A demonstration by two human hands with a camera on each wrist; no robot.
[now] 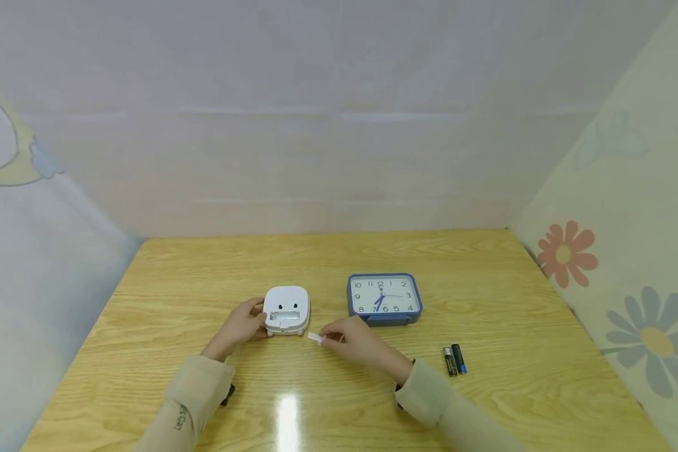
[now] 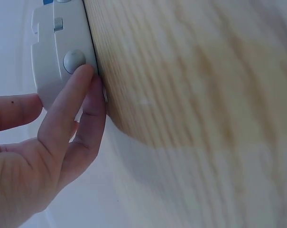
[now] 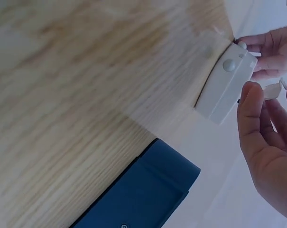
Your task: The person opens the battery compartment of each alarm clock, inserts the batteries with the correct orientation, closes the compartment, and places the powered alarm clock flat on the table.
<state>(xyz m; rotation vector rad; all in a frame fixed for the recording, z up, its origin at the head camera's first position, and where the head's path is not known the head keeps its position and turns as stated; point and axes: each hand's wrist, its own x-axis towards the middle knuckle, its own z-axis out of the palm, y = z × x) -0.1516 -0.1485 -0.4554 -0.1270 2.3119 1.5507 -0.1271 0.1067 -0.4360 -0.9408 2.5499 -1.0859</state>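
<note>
A person's left hand (image 1: 242, 323) grips the side of a white device (image 1: 287, 297), thumb and curled fingers closed on its edge, as it rests on a wooden tabletop (image 1: 175, 282) with a slot exposed. Just beside it, the right hand (image 1: 353, 339) pinches a small white piece (image 1: 314, 338) between thumb and fingers. To the right lies a blue clock (image 1: 392, 301), its dial up; nearer the person, two batteries (image 1: 449, 362) lie side by side.

The head camera looks down, farther back. Close wrist views share the white case (image 1: 286, 295) at the left hand (image 1: 243, 323).
</note>
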